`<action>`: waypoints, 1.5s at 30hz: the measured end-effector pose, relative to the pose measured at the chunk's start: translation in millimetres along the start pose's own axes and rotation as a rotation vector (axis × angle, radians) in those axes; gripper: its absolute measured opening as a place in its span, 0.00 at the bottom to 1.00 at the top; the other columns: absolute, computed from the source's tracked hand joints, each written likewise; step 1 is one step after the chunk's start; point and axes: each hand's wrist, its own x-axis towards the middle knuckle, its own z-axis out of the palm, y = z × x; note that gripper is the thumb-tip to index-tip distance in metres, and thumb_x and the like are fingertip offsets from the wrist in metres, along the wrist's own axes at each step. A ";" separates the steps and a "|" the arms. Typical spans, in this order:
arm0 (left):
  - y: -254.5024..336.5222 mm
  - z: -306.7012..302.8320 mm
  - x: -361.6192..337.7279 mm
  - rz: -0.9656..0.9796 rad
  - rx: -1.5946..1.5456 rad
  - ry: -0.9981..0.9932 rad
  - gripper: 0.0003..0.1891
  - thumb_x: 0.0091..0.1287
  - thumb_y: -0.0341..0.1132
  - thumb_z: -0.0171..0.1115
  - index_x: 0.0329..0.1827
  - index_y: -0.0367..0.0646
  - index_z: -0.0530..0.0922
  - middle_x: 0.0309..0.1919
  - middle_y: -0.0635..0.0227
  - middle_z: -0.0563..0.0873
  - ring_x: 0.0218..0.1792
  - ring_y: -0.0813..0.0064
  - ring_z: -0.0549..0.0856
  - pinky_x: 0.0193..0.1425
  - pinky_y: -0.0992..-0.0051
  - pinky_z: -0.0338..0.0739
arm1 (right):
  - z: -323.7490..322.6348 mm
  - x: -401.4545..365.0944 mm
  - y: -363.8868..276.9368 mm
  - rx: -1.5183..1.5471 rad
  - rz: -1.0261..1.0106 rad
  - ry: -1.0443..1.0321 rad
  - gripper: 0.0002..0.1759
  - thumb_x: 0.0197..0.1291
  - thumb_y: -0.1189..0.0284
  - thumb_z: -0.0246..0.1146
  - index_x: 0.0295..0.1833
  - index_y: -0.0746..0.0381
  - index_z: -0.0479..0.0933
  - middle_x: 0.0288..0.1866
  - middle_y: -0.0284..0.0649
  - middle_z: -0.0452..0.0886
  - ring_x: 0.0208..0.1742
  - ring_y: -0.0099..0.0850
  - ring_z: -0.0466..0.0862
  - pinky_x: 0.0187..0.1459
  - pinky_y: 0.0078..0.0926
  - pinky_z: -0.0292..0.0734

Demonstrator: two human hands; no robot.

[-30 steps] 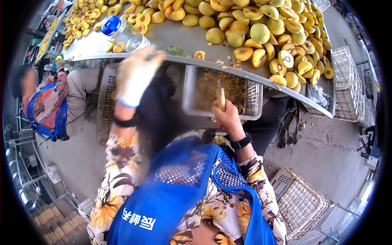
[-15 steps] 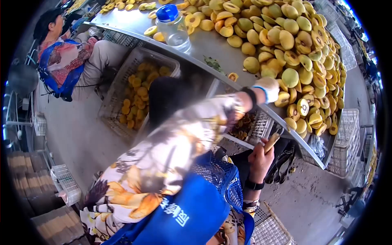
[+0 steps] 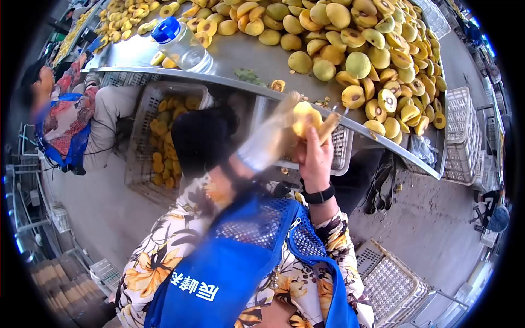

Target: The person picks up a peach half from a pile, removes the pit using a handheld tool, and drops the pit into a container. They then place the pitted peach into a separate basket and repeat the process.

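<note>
My left hand (image 3: 272, 128), in a pale glove and smeared by motion, is closed at the side of a yellow peach (image 3: 306, 118) over the table's front edge. Right against the fruit, my bare right hand (image 3: 314, 161) grips a small pitting tool (image 3: 328, 127) by its wooden handle; its metal tip points up and to the right. Past both hands, a large heap of halved yellow peaches (image 3: 358, 64) covers much of the metal table (image 3: 247, 57). Some halves show brown stones or hollows.
A water bottle with a blue lid (image 3: 183, 46) stands near the table's edge. Below it is a crate of peach halves (image 3: 170, 136). Another crate (image 3: 344, 150) sits under my hands. At left a co-worker (image 3: 68, 120) is seated. White crates (image 3: 460, 136) are stacked at right.
My left hand has come back from the heap to my right hand, where a peach now shows. My right hand has risen with the tool. The view has shifted.
</note>
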 end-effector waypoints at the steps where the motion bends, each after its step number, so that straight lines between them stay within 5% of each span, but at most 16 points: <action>1: -1.9 3.2 -0.1 -0.021 -0.020 0.033 0.27 0.63 0.30 0.59 0.67 0.45 0.64 0.59 0.65 0.74 0.59 0.73 0.73 0.65 0.72 0.67 | 3.4 0.8 6.8 -0.103 -0.101 0.015 0.12 0.66 0.68 0.58 0.51 0.61 0.70 0.26 0.29 0.74 0.18 0.19 0.70 0.20 0.18 0.65; 3: -3.4 8.2 -1.9 -0.062 -0.064 0.100 0.27 0.65 0.32 0.58 0.68 0.45 0.63 0.58 0.66 0.74 0.59 0.73 0.73 0.66 0.73 0.66 | 0.4 1.2 15.8 -0.646 -0.276 0.077 0.18 0.63 0.68 0.61 0.55 0.65 0.68 0.33 0.35 0.79 0.29 0.25 0.79 0.33 0.20 0.74; 5: -16.8 -19.3 8.3 0.266 0.490 0.080 0.19 0.69 0.40 0.56 0.59 0.44 0.69 0.49 0.68 0.77 0.50 0.74 0.77 0.57 0.74 0.71 | 5.0 -7.5 7.6 -0.821 -0.308 0.109 0.21 0.63 0.66 0.61 0.55 0.66 0.67 0.33 0.48 0.81 0.31 0.39 0.83 0.33 0.31 0.76; 7: -4.9 -2.7 14.4 0.063 0.098 0.350 0.15 0.70 0.46 0.53 0.46 0.44 0.76 0.35 0.70 0.81 0.37 0.77 0.81 0.43 0.76 0.76 | 6.8 -17.0 -11.5 -0.943 -0.219 0.051 0.20 0.63 0.67 0.59 0.55 0.66 0.67 0.33 0.55 0.80 0.33 0.49 0.82 0.33 0.37 0.76; 9: -13.1 -17.5 9.1 0.501 0.603 0.156 0.20 0.71 0.45 0.52 0.56 0.40 0.74 0.48 0.66 0.81 0.48 0.78 0.79 0.52 0.78 0.74 | 4.3 -25.6 -17.0 -1.027 -0.154 -0.013 0.19 0.62 0.68 0.58 0.55 0.66 0.66 0.32 0.60 0.79 0.34 0.56 0.81 0.32 0.43 0.76; 11: -8.7 -23.9 19.4 0.247 0.486 0.353 0.19 0.71 0.44 0.52 0.56 0.38 0.74 0.48 0.64 0.81 0.50 0.76 0.79 0.53 0.77 0.74 | 1.1 -30.9 -17.1 -1.075 -0.121 -0.083 0.18 0.62 0.69 0.57 0.55 0.65 0.66 0.31 0.62 0.78 0.35 0.61 0.78 0.32 0.47 0.75; 18: -13.1 -22.6 11.5 0.612 1.065 0.258 0.18 0.72 0.41 0.52 0.54 0.35 0.76 0.46 0.66 0.82 0.46 0.78 0.80 0.52 0.79 0.73 | 2.3 -38.8 -12.7 -1.159 -0.080 -0.179 0.15 0.60 0.72 0.56 0.49 0.69 0.63 0.26 0.60 0.78 0.30 0.59 0.79 0.32 0.51 0.73; 25: 5.5 -6.6 9.3 0.191 0.609 0.279 0.13 0.67 0.39 0.58 0.46 0.38 0.80 0.38 0.72 0.82 0.37 0.85 0.78 0.40 0.83 0.74 | 2.5 -42.0 -9.3 -1.160 -0.022 -0.315 0.15 0.57 0.75 0.55 0.46 0.71 0.62 0.27 0.62 0.77 0.34 0.63 0.76 0.36 0.51 0.71; 28: 10.7 -4.2 6.3 0.123 0.684 0.319 0.14 0.66 0.40 0.60 0.45 0.38 0.80 0.36 0.72 0.82 0.36 0.85 0.78 0.39 0.83 0.73 | -2.9 -37.6 -8.6 -1.056 -0.066 -0.371 0.13 0.59 0.75 0.55 0.46 0.69 0.63 0.22 0.53 0.77 0.22 0.52 0.78 0.25 0.42 0.72; 33: 8.8 -16.8 6.6 0.015 0.592 0.205 0.17 0.67 0.43 0.58 0.48 0.38 0.79 0.34 0.72 0.82 0.35 0.83 0.79 0.37 0.82 0.73 | -2.8 -37.4 -11.1 -0.301 0.570 -0.421 0.09 0.63 0.74 0.54 0.47 0.63 0.67 0.18 0.27 0.66 0.12 0.17 0.63 0.13 0.16 0.59; 35: 5.3 -25.4 8.2 0.070 0.636 0.149 0.18 0.69 0.45 0.55 0.49 0.38 0.78 0.35 0.70 0.82 0.34 0.81 0.80 0.35 0.80 0.74 | -8.5 -36.2 -11.1 0.041 0.787 -0.465 0.12 0.63 0.71 0.55 0.51 0.64 0.68 0.21 0.27 0.69 0.14 0.20 0.67 0.15 0.21 0.62; 38: -20.8 -57.6 18.1 0.493 0.944 0.072 0.20 0.72 0.44 0.48 0.53 0.36 0.75 0.38 0.61 0.81 0.38 0.72 0.81 0.36 0.77 0.77 | -20.5 -36.1 6.0 0.450 0.727 -0.595 0.12 0.66 0.69 0.54 0.52 0.61 0.68 0.18 0.24 0.60 0.12 0.15 0.57 0.12 0.15 0.52; 40: -2.0 -19.7 11.6 0.224 0.552 0.312 0.17 0.70 0.46 0.52 0.48 0.41 0.76 0.31 0.67 0.81 0.32 0.76 0.80 0.33 0.78 0.75 | -25.1 -33.8 8.5 0.616 0.568 -0.703 0.14 0.67 0.65 0.54 0.53 0.60 0.67 0.17 0.27 0.61 0.09 0.14 0.56 0.11 0.15 0.56; 41: 6.5 -5.8 7.4 0.096 0.351 0.423 0.16 0.70 0.47 0.53 0.46 0.43 0.76 0.28 0.70 0.81 0.29 0.79 0.80 0.31 0.79 0.74 | -25.2 -33.3 6.5 0.666 0.491 -0.705 0.14 0.67 0.64 0.55 0.52 0.60 0.68 0.17 0.27 0.61 0.09 0.14 0.56 0.12 0.15 0.57; 43: 22.8 -31.6 4.3 0.199 0.572 0.479 0.18 0.68 0.49 0.56 0.47 0.43 0.80 0.36 0.70 0.83 0.34 0.82 0.81 0.35 0.78 0.76 | -27.2 -30.7 -2.3 0.509 0.472 -0.607 0.12 0.66 0.66 0.56 0.50 0.61 0.69 0.16 0.28 0.61 0.10 0.15 0.57 0.12 0.15 0.57; 45: 58.9 -52.4 -13.8 0.415 0.575 0.482 0.17 0.66 0.46 0.60 0.45 0.41 0.81 0.36 0.70 0.84 0.33 0.82 0.81 0.37 0.80 0.76 | -33.6 -26.4 -6.1 -0.148 0.467 -0.502 0.08 0.61 0.71 0.59 0.43 0.62 0.73 0.17 0.34 0.67 0.14 0.22 0.67 0.16 0.22 0.65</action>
